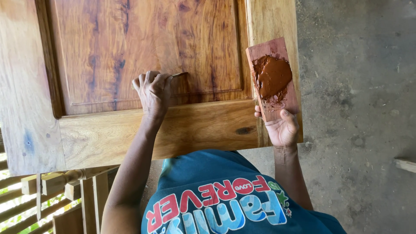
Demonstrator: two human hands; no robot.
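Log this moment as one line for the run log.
left hand: presses small blade to wooden door panel | right hand: holds board with brown filler paste

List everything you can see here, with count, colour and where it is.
wooden door panel: one, reddish-brown with pale frame, top left
small board: one, reddish, held at right
wood filler paste: one blob, red-brown, on the small board
putty knife: one, thin blade, against the panel
wooden rails: several, pale, bottom left
concrete floor: grey, right
left hand: grips the putty knife
right hand: holds the small board
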